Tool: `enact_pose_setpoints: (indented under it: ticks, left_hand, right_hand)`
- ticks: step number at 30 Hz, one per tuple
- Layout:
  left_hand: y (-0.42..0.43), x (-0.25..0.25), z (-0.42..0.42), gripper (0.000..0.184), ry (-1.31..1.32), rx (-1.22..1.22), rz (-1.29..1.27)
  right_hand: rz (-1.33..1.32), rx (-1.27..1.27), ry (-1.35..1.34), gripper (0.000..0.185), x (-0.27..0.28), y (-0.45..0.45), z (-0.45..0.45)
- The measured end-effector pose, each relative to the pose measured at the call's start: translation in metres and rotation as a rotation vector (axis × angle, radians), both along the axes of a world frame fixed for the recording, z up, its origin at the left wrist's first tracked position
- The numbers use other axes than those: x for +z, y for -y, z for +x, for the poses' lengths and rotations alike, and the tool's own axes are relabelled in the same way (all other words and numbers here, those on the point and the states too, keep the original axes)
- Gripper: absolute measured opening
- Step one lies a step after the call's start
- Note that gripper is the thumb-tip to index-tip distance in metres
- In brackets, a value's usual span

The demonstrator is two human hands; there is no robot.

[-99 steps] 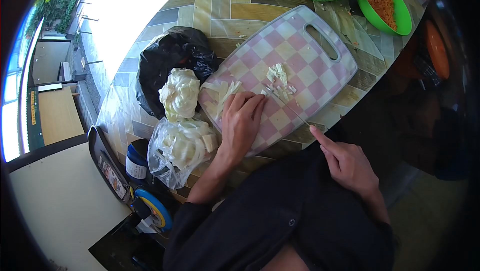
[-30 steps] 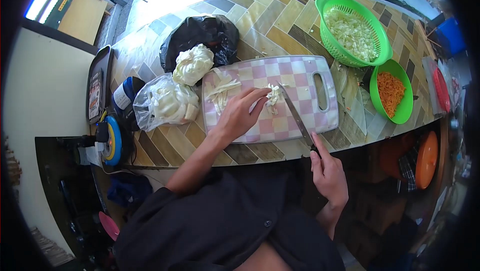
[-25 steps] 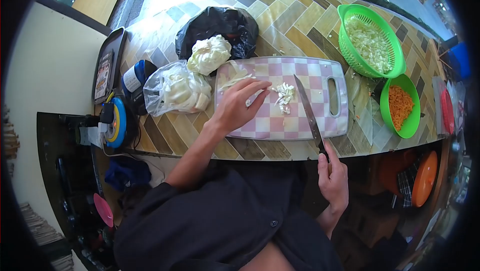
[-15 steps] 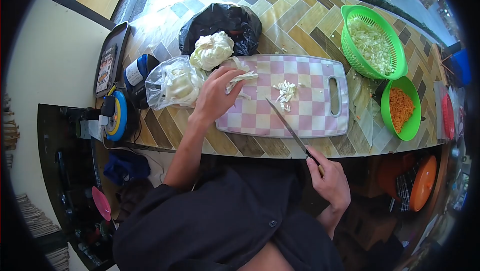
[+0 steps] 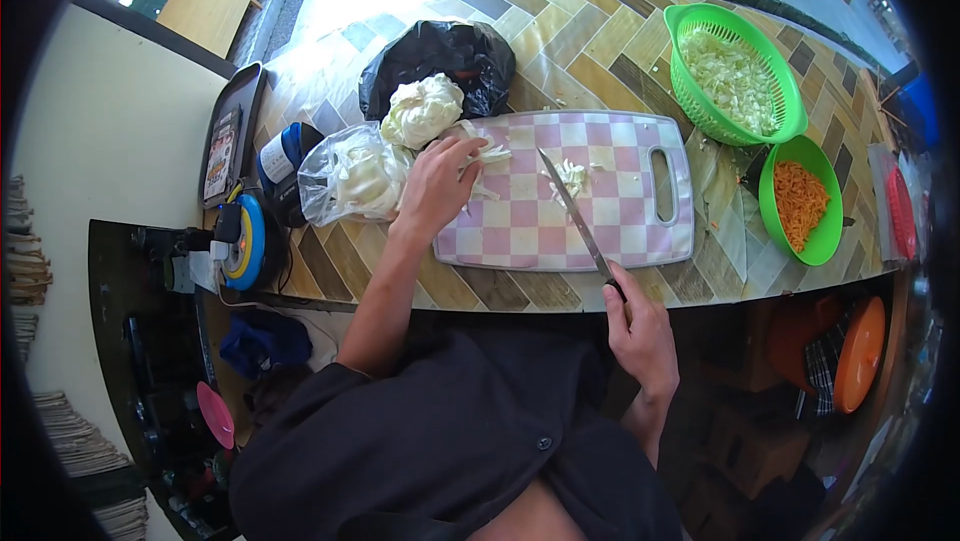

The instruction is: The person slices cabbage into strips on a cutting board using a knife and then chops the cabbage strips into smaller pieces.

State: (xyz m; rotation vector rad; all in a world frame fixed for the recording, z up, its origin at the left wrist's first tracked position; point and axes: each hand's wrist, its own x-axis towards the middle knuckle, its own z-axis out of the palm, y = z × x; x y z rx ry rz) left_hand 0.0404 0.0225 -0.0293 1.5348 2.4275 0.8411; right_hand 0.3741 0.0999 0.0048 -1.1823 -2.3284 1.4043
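Note:
My right hand [image 5: 642,336] grips a kitchen knife [image 5: 578,219] by its handle. The blade points up and away over the chequered cutting board [image 5: 590,241], its tip beside a small pile of chopped cabbage [image 5: 571,178]. At the board's left end, my left hand [image 5: 438,184] has its fingers curled over cut cabbage leaves [image 5: 490,154], partly hiding them. Just beyond that hand sits a cabbage head [image 5: 423,111], in front of a black plastic bag [image 5: 440,49]. A clear plastic bag [image 5: 352,173] with more pale cabbage lies to the left of my wrist.
On the right stand a green colander [image 5: 790,111] of shredded cabbage and a green bowl [image 5: 832,226] of shredded carrot. A dark tray [image 5: 234,126], a blue-and-black object [image 5: 287,166] and a round blue-and-yellow item [image 5: 254,241] line the left side. Below right is an orange pot [image 5: 860,356].
My right hand has moved the knife up and slightly left, bringing its tip nearer the chopped pile. The left hand stays on the cabbage leaves. The whole view has shifted a little.

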Motion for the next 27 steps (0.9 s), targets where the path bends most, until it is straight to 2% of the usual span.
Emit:
enact_pose_setpoints:
  ticks: [5,9,12,15,25,27]
  left_hand:
    - [-0.004,-0.006,-0.001,0.032,-0.051,-0.036,0.071]
    - [-0.004,-0.009,-0.003,0.033,-0.049,-0.054,0.066]
    - [-0.005,-0.008,-0.006,0.032,-0.005,-0.067,0.042]
    - [-0.005,-0.006,-0.007,0.031,-0.007,-0.11,0.026]
    - [-0.006,0.001,-0.014,0.032,-0.013,-0.132,0.075]
    - [-0.004,0.01,-0.008,0.03,0.087,-0.092,0.105]
  right_hand:
    - [0.017,-0.017,-0.169,0.04,-0.029,0.004,-0.005]
    - [0.0,-0.029,-0.207,0.039,-0.043,0.005,-0.01]
    - [-0.084,-0.037,-0.172,0.038,-0.04,0.0,-0.016]
    - [-0.129,-0.057,-0.303,0.039,-0.061,-0.008,-0.017]
    - [-0.28,-0.058,-0.312,0.041,-0.07,-0.013,-0.012]
    - [-0.273,-0.064,-0.297,0.041,-0.071,-0.013,-0.01]
